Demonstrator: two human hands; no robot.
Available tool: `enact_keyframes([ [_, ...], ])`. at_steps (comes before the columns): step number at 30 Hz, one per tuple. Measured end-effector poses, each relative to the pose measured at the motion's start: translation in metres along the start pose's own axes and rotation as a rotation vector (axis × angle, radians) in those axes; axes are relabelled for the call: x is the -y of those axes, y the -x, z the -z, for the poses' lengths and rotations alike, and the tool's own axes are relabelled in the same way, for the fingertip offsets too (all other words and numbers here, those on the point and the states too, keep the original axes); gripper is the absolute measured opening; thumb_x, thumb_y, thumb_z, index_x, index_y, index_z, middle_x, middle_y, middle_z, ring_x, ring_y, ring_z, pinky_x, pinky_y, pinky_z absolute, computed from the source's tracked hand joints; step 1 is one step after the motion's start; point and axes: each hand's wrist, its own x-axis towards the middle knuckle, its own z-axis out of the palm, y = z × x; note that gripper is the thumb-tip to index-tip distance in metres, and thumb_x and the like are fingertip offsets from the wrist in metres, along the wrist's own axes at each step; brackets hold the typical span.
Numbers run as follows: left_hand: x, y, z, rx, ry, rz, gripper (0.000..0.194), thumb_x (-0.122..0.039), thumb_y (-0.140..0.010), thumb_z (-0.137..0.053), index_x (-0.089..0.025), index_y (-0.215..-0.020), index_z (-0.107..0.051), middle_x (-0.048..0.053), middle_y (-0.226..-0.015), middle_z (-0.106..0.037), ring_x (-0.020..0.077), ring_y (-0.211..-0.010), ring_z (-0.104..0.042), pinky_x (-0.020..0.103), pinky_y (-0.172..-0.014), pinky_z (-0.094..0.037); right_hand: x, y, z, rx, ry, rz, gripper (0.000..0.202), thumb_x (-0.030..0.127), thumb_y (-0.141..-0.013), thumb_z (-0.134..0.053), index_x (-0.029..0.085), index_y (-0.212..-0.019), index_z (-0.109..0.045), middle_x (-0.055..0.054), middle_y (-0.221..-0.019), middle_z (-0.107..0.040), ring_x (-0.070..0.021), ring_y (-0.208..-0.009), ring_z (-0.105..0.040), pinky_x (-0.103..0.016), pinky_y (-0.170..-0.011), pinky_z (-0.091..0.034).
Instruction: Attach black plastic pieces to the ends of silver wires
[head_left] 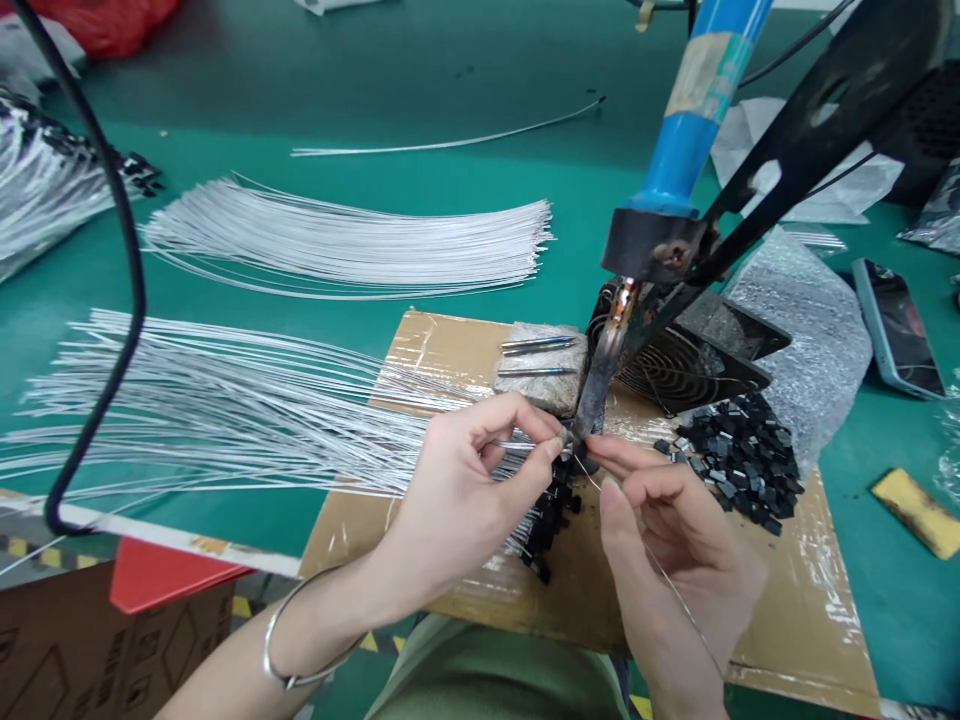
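Observation:
My left hand point(472, 490) pinches a small metallic piece point(567, 440) between thumb and forefinger, right by the tip of the soldering iron point(600, 375); its exact kind is too small to tell. My right hand point(675, 540) is closed on a thin strand of solder wire point(681, 598), which trails over the palm toward the wrist. The strand's front end runs up to the iron tip. White wires point(247, 410) lie to the left and pass behind my left hand. Below the fingertips, black connectors point(551, 530) cluster at the wire ends.
A cardboard sheet point(795, 590) carries a pile of small black parts point(742, 455) and a pad point(536, 390) with metal tips. Behind stands a fan point(682, 350). Another white wire bundle point(360, 240), a phone point(900, 330) and a yellow sponge point(916, 512) rest on the table.

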Motion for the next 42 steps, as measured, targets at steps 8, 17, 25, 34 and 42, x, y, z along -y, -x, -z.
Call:
enact_keyframes([
  [8,-0.001,0.003,-0.001,-0.015,-0.025,-0.021,0.012,-0.013,-0.082,-0.069,-0.019,-0.072,-0.069,0.001,-0.077,-0.078,0.0150,-0.072,-0.071,0.022,-0.062,-0.052,-0.002,0.000,0.000,0.004,0.067,0.100,0.016,0.017,-0.093,-0.070,0.023,-0.079,-0.064,-0.008,-0.113,-0.082,-0.0221,-0.108,-0.077,-0.033,-0.090,-0.059],
  [17,0.000,0.004,0.000,-0.020,-0.035,-0.026,0.012,-0.013,-0.083,-0.068,-0.018,-0.072,-0.069,0.001,-0.078,-0.078,0.0129,-0.072,-0.070,0.020,-0.062,-0.051,-0.003,0.001,-0.001,0.008,0.054,0.118,0.015,0.017,-0.093,-0.070,0.023,-0.080,-0.065,-0.008,-0.112,-0.082,-0.0221,-0.108,-0.077,-0.035,-0.094,-0.059],
  [25,0.000,0.002,-0.002,-0.009,-0.037,-0.042,0.013,-0.010,-0.082,-0.067,-0.017,-0.072,-0.069,0.000,-0.077,-0.077,0.0117,-0.072,-0.070,0.018,-0.062,-0.051,-0.008,0.000,0.000,0.003,0.065,0.162,0.015,0.015,-0.092,-0.071,0.022,-0.080,-0.066,-0.008,-0.110,-0.082,-0.0210,-0.103,-0.079,-0.033,-0.092,-0.060],
  [34,0.001,0.005,-0.002,-0.017,-0.029,-0.048,0.012,-0.012,-0.082,-0.067,-0.017,-0.072,-0.070,0.001,-0.077,-0.077,0.0120,-0.072,-0.070,0.018,-0.063,-0.052,-0.009,0.000,-0.002,-0.004,0.060,0.241,0.014,0.011,-0.089,-0.073,0.021,-0.082,-0.067,-0.006,-0.108,-0.082,-0.0180,-0.101,-0.078,-0.029,-0.093,-0.059],
  [42,0.003,0.006,-0.002,-0.024,-0.035,-0.047,0.012,-0.016,-0.082,-0.066,-0.017,-0.071,-0.069,0.002,-0.077,-0.077,0.0141,-0.072,-0.070,0.021,-0.061,-0.052,-0.011,-0.001,-0.001,0.002,0.081,0.257,0.015,0.009,-0.090,-0.072,0.022,-0.083,-0.067,-0.005,-0.109,-0.082,-0.0161,-0.102,-0.078,-0.026,-0.094,-0.059],
])
